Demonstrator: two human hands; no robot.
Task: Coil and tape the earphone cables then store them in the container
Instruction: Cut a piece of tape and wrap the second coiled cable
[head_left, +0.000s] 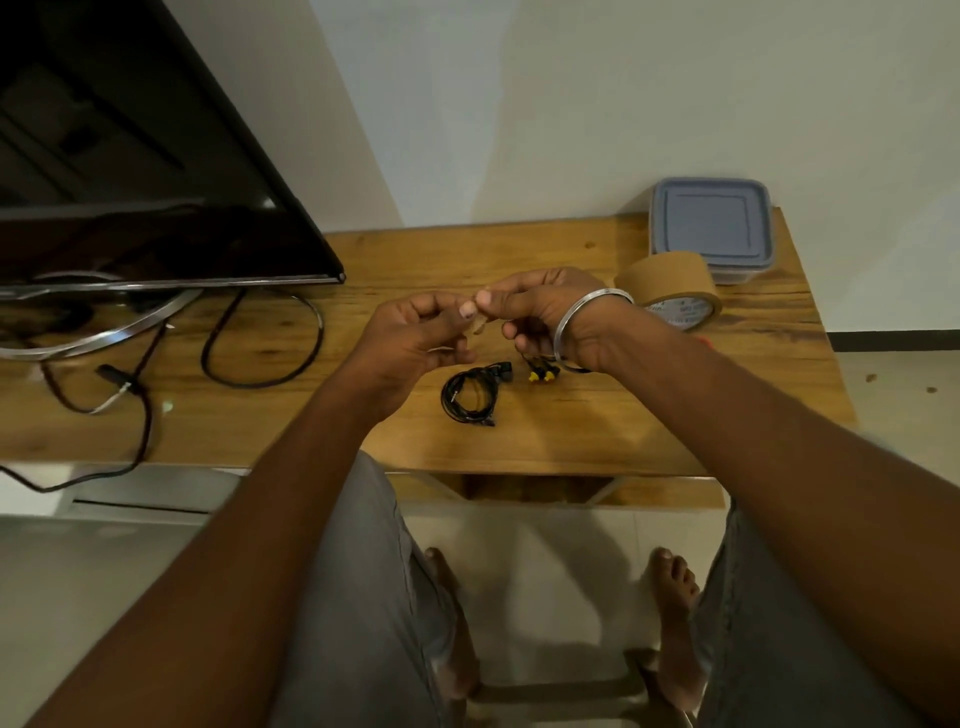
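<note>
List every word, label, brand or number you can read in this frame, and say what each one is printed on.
No text can be read.
Brown packing tape roll: the pale label on its core carries dark print, too blurred and small to read.
Square grey-lidded plastic container: no lettering visible.
Black flat screen: no logo or text visible.
Coiled black earphone cable and yellow-tipped earphones: no markings visible.
</note>
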